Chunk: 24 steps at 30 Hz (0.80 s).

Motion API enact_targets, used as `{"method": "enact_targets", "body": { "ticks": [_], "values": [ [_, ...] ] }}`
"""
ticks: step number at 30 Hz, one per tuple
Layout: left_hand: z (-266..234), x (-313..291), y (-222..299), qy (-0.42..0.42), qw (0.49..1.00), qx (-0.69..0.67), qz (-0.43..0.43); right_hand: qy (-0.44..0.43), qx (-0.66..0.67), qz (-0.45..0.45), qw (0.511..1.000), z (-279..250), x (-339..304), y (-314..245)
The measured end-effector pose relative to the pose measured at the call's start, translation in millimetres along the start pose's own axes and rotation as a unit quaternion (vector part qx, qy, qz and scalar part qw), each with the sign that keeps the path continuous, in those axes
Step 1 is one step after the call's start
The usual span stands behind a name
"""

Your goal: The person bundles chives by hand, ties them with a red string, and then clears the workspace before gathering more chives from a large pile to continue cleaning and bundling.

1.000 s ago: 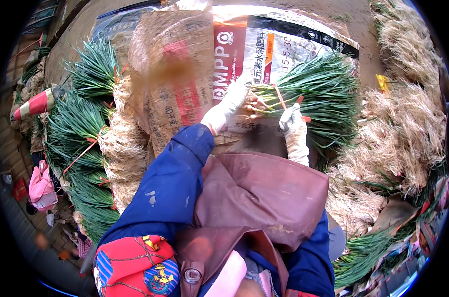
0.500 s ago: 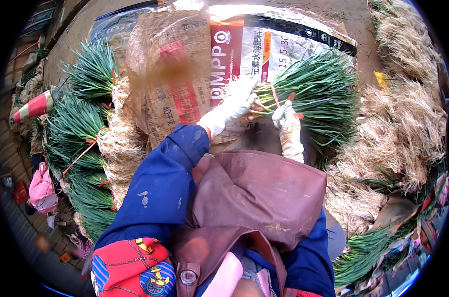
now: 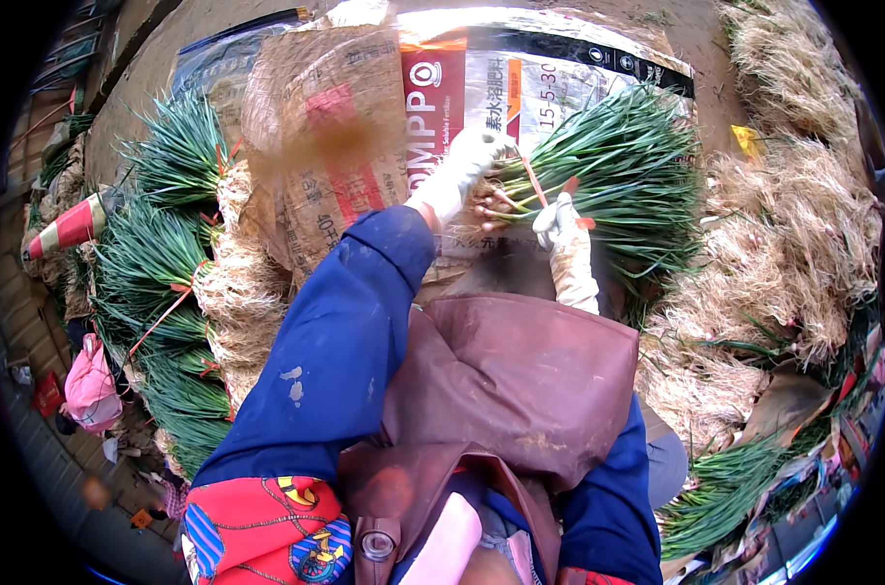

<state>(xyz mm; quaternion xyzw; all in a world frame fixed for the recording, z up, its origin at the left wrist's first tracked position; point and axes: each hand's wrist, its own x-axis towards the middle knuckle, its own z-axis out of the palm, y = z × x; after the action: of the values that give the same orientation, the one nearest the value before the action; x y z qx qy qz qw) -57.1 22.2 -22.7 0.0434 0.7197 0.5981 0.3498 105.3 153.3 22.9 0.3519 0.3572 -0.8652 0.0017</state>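
Note:
A bundle of green onions point(image 3: 618, 180) lies on the flattened sacks, pale bulb ends to the left and green leaves fanned to the right. An orange tie point(image 3: 533, 181) crosses it near the bulbs. My left hand point(image 3: 467, 171), in a whitish glove, is at the upper side of the bulb end with its fingers curled in; what they grip is hidden. My right hand point(image 3: 564, 239), in a dirty white glove, is closed at the near side of the bundle on the tie, whose orange ends stick out around its fingers.
Tied green onion bundles point(image 3: 165, 263) with pale roots are stacked at the left. Heaps of rooty onions point(image 3: 754, 253) lie along the right. Printed sacks point(image 3: 330, 136) cover the ground ahead. A brown apron point(image 3: 511, 380) covers my lap. A pink bag point(image 3: 92, 385) lies far left.
My left hand has moved up and slightly back from the bulbs, uncovering the pale ends and more of the tie. My right hand stays nearly in place.

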Motion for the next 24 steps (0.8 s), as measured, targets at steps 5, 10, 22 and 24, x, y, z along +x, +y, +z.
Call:
{"method": "enact_targets", "body": {
  "ticks": [5, 10, 22, 24],
  "values": [
    [-55.3, -12.9, 5.6, 0.276, 0.785, -0.555, 0.006, -0.011, -0.016, 0.005, 1.000, -6.7, -3.0, -7.1],
    [-135.9, -114.8, -46.8, 0.271, 0.918, -0.290, -0.004, -0.007, 0.116, 0.060, 0.991, -11.4, 8.2, 6.9],
    [-21.2, -104.1, -16.1, 0.269, 0.870, -0.408, -0.067, -0.031, 0.181, 0.037, 0.982, 3.9, 0.3, -2.6],
    [-1.2, -110.1, -21.2, 0.216, 0.858, -0.454, -0.106, -0.033, 0.156, 0.046, 0.986, 4.3, -0.8, -5.1]
  ]
}}
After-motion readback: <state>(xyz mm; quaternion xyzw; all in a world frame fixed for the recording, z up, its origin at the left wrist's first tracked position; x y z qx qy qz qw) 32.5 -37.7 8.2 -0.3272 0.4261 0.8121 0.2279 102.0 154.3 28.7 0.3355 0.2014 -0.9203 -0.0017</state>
